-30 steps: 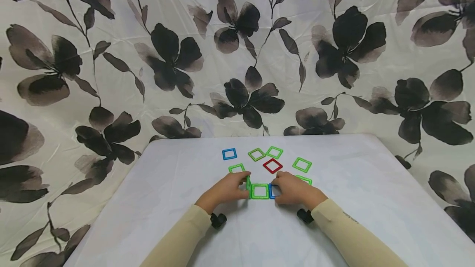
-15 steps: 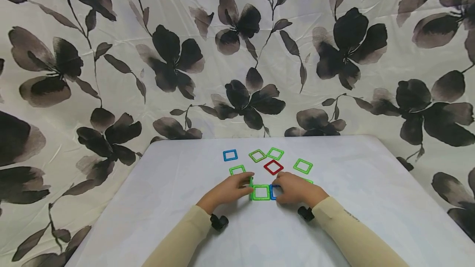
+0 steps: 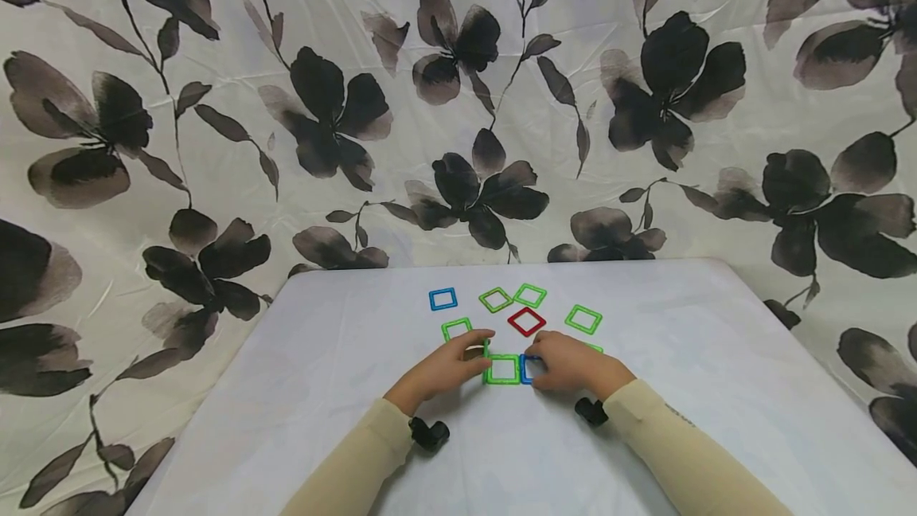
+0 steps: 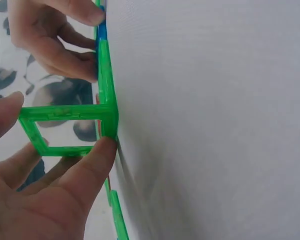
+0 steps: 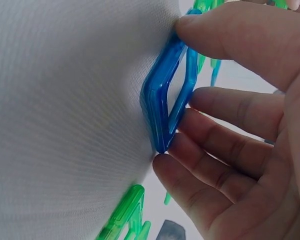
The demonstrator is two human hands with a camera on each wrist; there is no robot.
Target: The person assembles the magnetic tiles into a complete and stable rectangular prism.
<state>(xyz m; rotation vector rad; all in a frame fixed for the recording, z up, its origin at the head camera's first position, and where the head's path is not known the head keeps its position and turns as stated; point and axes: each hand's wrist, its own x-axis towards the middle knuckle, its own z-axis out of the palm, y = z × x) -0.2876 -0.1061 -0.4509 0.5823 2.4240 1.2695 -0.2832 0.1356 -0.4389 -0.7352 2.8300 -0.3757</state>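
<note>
A green square frame lies flat on the white table. At its left edge a second green frame stands upright, pinched by the left hand: the thumb is at its top corner and a finger at its base. Against the flat frame's right side is a blue square frame. The right hand grips this blue frame, thumb on one end and fingertips along the opposite side, partly covering it in the head view.
Behind the hands lie a red frame, a blue frame and several green frames, one at the right and one just beyond the left hand. A floral cloth hangs behind the table.
The left hand has shifted slightly right, and the green frame in it has gone from leaning left to standing nearly upright. The right hand has stayed on the blue frame.
</note>
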